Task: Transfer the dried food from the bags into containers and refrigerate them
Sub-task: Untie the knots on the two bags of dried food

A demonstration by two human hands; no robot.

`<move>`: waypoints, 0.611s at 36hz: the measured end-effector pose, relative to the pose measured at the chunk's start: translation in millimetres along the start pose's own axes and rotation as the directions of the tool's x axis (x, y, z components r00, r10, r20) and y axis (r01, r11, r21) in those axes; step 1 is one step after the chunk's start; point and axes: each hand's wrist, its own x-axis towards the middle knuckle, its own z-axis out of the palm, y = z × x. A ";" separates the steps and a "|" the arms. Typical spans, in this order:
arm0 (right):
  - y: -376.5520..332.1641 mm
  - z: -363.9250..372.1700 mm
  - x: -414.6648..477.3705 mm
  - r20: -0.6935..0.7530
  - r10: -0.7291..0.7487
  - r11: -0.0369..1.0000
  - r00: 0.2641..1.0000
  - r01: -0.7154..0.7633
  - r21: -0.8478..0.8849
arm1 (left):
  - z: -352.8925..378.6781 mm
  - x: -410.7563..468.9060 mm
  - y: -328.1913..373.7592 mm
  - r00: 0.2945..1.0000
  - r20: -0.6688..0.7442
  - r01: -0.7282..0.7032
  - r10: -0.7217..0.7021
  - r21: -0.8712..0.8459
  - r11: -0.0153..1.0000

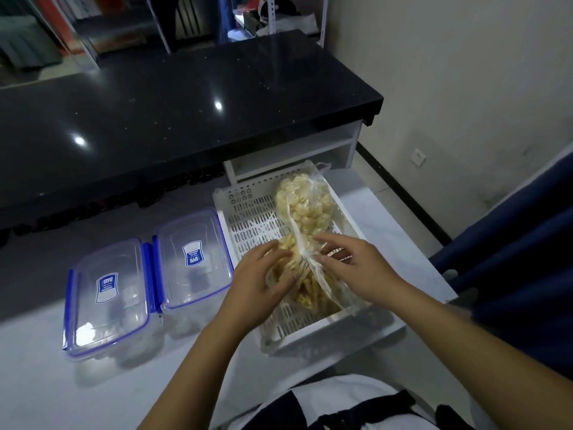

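Lengthwise in basket [248, 218], near bag [305, 283], knot uppermost.

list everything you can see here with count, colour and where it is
near bag: one, clear plastic with yellow-brown dried food, near end of the basket, between both hands
far bag: one, clear plastic with pale yellow chunks, far end of the basket
basket: one, white, slotted, on the white table, right of the containers
containers: two, clear with blue clips, lids on, side by side on the white table
white table: one, nearest the person
black counter: one, glossy, beyond the table
wall socket: one, white, low on the right wall
left hand: grip on the near bag
right hand: fingers at its knotted neck
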 end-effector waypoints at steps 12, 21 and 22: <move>0.6 10.7 22.7 -0.038 -0.031 0.994 0.999 0.027 -0.105 | 9.8 31.4 16.7 0.990 -0.124 0.078 -0.070 0.057 0.995; 1.6 12.5 26.6 -0.118 -0.014 0.999 0.993 0.020 0.051 | 10.0 28.3 19.6 0.980 -0.185 0.059 -0.075 -0.093 0.994; 2.7 13.9 25.1 -0.134 -0.021 0.998 0.991 0.029 0.062 | 9.9 26.8 18.3 0.978 -0.195 0.058 -0.079 -0.109 0.992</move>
